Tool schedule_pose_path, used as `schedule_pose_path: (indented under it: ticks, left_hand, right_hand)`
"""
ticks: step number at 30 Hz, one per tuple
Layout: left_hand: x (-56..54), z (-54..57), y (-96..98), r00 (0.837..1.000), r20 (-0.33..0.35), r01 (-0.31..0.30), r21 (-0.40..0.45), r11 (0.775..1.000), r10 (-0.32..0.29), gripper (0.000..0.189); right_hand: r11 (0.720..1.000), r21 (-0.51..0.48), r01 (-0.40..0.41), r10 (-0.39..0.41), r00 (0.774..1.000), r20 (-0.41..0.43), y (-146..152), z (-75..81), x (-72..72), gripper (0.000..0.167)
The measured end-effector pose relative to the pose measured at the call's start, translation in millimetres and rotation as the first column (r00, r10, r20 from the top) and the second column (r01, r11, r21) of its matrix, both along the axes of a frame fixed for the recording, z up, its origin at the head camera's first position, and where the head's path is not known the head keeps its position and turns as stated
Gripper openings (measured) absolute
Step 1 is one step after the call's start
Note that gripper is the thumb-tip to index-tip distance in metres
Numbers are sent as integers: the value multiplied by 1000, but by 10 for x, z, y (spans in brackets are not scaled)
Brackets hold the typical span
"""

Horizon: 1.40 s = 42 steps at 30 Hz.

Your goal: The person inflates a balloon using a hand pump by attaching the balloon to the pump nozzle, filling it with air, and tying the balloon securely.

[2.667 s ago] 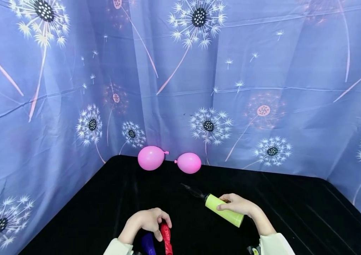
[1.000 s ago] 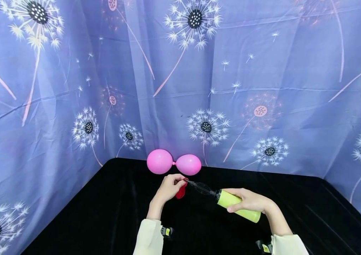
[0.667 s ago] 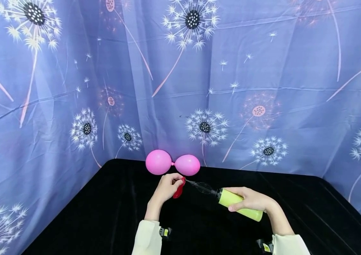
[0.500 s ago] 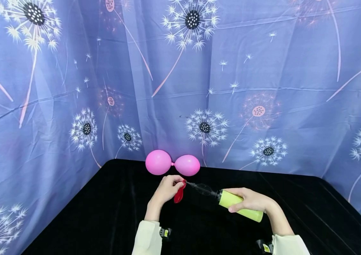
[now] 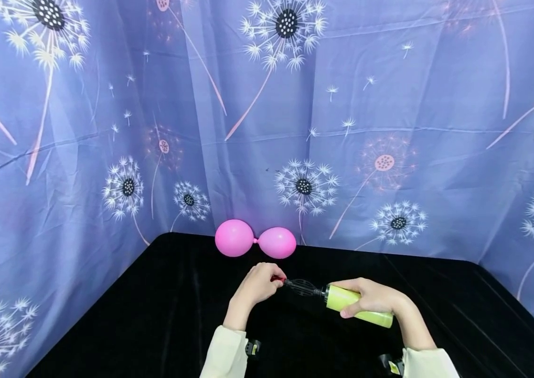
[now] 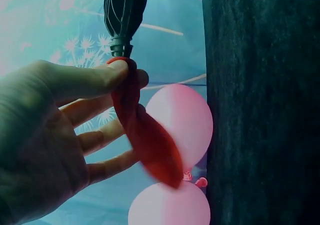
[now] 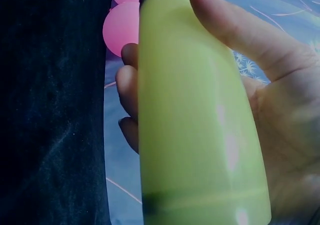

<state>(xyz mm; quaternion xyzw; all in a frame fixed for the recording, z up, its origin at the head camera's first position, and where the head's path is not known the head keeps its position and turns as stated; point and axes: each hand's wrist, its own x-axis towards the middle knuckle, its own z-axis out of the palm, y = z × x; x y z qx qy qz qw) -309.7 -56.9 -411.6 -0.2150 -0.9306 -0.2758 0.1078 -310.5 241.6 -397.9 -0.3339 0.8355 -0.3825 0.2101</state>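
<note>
My left hand [image 5: 258, 286] pinches the neck of a limp red balloon [image 6: 147, 140] between thumb and fingers. In the left wrist view the balloon's mouth sits over the tip of a black pump nozzle [image 6: 125, 15], and its uninflated body dangles below. My right hand [image 5: 374, 298] grips the yellow-green barrel of a balloon pump [image 7: 195, 115], thumb on one side and fingers round the other. The pump's nozzle points left toward my left hand. In the head view, the left hand hides most of the balloon.
Two inflated pink balloons [image 5: 234, 238] lie knot to knot at the back edge of the black-covered table [image 5: 153, 304]. Behind and to the left hangs a blue curtain [image 5: 257, 173] with a dandelion print.
My left hand has picked up the red balloon and brought it forward to the pump. The right hand has lifted the pump slightly rightward. Lately the balloon neck has slid further onto the nozzle.
</note>
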Motion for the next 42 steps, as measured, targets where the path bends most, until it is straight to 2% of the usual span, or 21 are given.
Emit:
schedule_pose_path:
  ticks: [5,9,15,21,26,32,35,38,42]
  left_hand:
    - [7,10,48,1000,24,-9,-29,1000,10,9]
    - [0,20,44,1000,28,-2,-17,1000,2,11]
    - [-22,51,-24,995,93,22,114,993,-32,14]
    - [-51,78,-94,988,113,74,251,965,-105,7]
    - [-64,97,-136,974,151,106,364,925,-171,6]
    - [-88,84,-171,942,188,156,492,856,-280,11]
    - [-91,72,-181,923,229,138,553,822,-309,15]
    - [-96,57,-186,911,261,106,600,793,-320,17]
    - [-96,48,-178,908,261,89,643,760,-327,19]
  right_hand:
    - [1000,4,2,-2,1000,-20,-9,22,11,65]
    - [1000,8,14,-14,999,-36,-13,33,12,65]
    - [1000,6,18,-18,999,-33,-15,40,3,65]
    - [1000,-4,28,-28,999,-29,-19,62,7,67]
    - [999,-35,13,-13,1000,-14,-13,81,20,67]
    - [998,-61,-21,21,1000,-6,15,78,22,64]
    - [997,-66,-33,33,999,-6,26,71,15,62]
    - [997,-71,-37,36,999,-9,30,67,13,62]
    - [995,-86,-43,43,999,-2,34,64,13,62]
